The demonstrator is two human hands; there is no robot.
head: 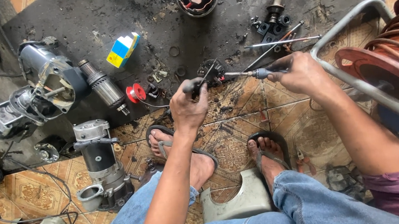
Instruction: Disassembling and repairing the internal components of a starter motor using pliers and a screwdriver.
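We see left hand (188,105) clamped on dark tool handle, tip on small round brush-holder plate (211,71) just ahead of hand. Right hand (300,72) gripping soldering iron (248,73); long axis roughly horizontal, tip pointing left at plate. Round housing (197,0) far ahead holds copper-coloured part, red wire. Solder spool (136,93) left of left hand.

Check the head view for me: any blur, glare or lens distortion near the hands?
Head view: even daylight, soft shadows, no harsh glare. The left hand and right hand are sharp; the screwdriver in the right hand reads clearly. Wide-angle bending shows at the edges: the metal frame tube and hose reel curve. The dark greasy mat swallows detail on small parts.
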